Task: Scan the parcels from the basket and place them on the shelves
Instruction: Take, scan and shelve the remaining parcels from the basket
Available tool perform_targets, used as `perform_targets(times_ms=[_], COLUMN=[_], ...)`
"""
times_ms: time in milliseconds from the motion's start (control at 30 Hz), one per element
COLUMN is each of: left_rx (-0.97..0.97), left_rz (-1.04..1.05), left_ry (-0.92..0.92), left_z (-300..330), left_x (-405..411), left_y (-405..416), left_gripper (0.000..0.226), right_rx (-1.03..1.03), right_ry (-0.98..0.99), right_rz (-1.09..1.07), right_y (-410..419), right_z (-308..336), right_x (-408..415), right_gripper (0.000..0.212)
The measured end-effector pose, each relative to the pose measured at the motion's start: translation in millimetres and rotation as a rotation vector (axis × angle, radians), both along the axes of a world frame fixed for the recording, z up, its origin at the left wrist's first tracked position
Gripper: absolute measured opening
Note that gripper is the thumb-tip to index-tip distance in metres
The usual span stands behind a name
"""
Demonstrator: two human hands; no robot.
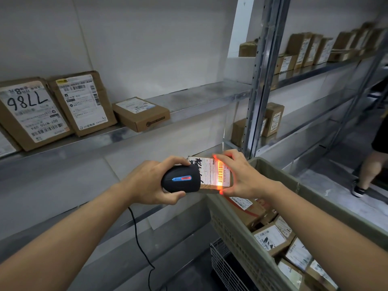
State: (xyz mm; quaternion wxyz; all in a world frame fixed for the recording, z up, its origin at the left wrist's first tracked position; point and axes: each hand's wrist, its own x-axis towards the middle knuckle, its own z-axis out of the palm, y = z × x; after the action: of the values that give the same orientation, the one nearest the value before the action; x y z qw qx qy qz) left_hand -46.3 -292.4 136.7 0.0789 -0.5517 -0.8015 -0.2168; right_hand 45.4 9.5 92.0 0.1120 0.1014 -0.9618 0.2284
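Single head-worn cam, wide-angle, looking fwd and down along both forearms. Close on the left hand and right hand at frame centre. Tilted view: metal shelves slant across upper left, more racking receding upper right, basket cut off at lower right. No 2nd view to overlap with.

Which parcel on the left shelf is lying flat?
The small box, rightmost of the three on the left shelf, lies flat with its label up; the other two lean upright.
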Motion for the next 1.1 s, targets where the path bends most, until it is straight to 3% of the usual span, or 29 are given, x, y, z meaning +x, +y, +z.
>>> perform_targets(times_ms=[333, 1100], left_rx=[0.064, 0.518], left_rz=[-0.035, 0.163], left_ry=[-0.018, -0.022], left_z=[5.5, 40.4], left_x=[-11.5, -15.4], left_y=[7.7, 20.6], left_gripper=[0.069, 0.069], right_rx=[-0.007, -0.203], right_ry=[0.047, 0.293], right_rz=[-0.068, -0.062], right_y=[8.1, 32.8], right_z=[12.6, 93.4], right_x=[-2.6, -54.2], right_gripper=[0.108, 0.108])
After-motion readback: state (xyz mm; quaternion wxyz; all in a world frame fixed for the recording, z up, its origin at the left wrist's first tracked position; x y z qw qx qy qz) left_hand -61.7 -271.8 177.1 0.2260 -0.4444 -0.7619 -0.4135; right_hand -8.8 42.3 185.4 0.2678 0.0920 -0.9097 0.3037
